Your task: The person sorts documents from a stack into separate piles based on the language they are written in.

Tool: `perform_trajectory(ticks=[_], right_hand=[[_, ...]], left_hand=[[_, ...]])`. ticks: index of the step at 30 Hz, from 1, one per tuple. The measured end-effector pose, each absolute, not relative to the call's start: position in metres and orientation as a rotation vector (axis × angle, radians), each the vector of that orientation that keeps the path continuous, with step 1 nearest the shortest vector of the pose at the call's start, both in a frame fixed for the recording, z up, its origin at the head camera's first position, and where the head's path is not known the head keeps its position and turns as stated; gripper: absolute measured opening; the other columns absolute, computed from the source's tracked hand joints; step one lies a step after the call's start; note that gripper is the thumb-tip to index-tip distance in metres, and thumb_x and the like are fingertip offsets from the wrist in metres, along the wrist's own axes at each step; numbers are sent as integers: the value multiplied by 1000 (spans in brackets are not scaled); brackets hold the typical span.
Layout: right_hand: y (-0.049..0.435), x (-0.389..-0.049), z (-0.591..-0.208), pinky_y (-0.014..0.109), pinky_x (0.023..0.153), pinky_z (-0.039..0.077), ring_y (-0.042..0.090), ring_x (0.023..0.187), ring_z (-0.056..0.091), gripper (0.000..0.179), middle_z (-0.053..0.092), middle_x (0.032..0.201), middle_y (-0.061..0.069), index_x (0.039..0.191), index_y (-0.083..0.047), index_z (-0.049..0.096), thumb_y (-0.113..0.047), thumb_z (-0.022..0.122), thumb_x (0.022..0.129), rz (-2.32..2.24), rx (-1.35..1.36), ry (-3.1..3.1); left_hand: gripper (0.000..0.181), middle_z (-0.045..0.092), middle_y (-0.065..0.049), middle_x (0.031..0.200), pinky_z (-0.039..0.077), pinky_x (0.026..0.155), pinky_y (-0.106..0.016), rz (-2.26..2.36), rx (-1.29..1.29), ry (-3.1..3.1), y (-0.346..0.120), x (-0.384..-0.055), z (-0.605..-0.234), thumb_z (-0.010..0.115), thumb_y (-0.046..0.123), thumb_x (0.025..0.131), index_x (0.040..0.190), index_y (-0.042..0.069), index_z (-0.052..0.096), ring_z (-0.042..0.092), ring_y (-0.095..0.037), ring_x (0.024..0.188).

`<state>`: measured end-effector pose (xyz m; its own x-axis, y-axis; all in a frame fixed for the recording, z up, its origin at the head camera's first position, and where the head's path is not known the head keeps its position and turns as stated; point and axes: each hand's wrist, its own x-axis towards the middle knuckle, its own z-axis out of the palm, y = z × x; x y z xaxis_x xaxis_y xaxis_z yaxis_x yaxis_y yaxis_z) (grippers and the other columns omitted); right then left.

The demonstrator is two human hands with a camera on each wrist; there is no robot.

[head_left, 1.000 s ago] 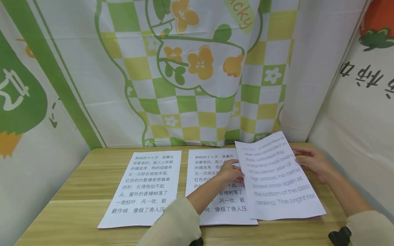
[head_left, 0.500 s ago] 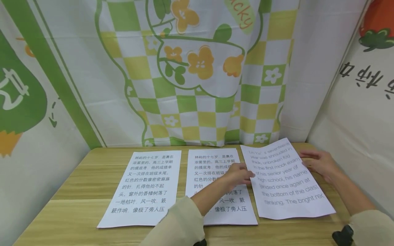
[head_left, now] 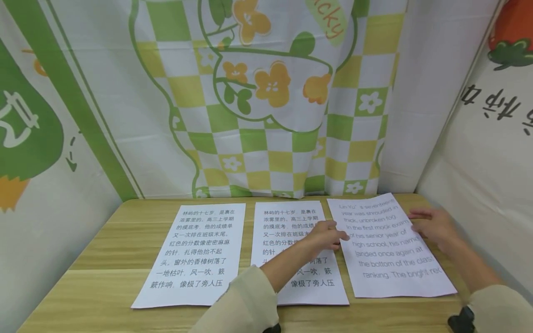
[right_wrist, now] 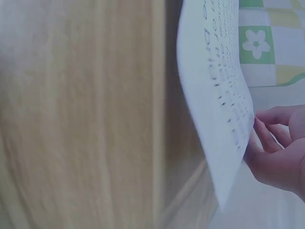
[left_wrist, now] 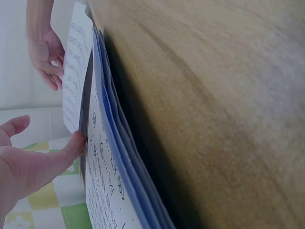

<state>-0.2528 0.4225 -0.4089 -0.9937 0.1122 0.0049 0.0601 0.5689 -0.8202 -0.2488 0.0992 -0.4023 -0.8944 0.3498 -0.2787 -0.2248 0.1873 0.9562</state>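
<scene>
A white sheet of paper point(head_left: 385, 249) with English print lies at the table's right, slightly bowed. My left hand point(head_left: 326, 235) reaches over the middle page to this sheet's left edge. In the left wrist view, one digit of the left hand point(left_wrist: 33, 164) touches that edge while another stands apart from the paper. At the opposite edge, my right hand point(head_left: 435, 227) pinches the sheet; in the right wrist view the fingertips of the right hand point(right_wrist: 281, 148) meet at the bowed paper point(right_wrist: 214, 105). A stack of pages with Chinese print point(head_left: 287, 217) lies under my left forearm.
Another Chinese-printed page point(head_left: 195, 254) lies at the left of the wooden table point(head_left: 96, 259). Behind the table hangs a curtain with a green and yellow check point(head_left: 266, 152). Printed white cloth walls stand at both sides.
The English-printed sheet has moved right and down, off the middle stack, and lies flatter. Both hands have shifted right with it. The two Chinese-printed pages have stayed in place.
</scene>
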Motion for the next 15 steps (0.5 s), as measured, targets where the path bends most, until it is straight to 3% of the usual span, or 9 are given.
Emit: perform_trajectory(ticks=[6,15], right_hand=[[420,-252,-417,20,64,56,8,83,61,57,57,131,39,143,22,41,3,61,92,1285,-183,-2781],[416,-249,-419,15,65,52,23,94,64,58,59,127,39,140,22,45,-3,66,91,1179,-176,-2798]], left_hand=[[74,65,-22,130,55,104,-47,1687,100,2086,100,-247,-400,78,17,88,152,-1,46,68,-35,112],[71,67,-18,117,57,100,-43,1676,100,2079,99,-248,-399,77,18,89,151,-1,47,69,-30,105]])
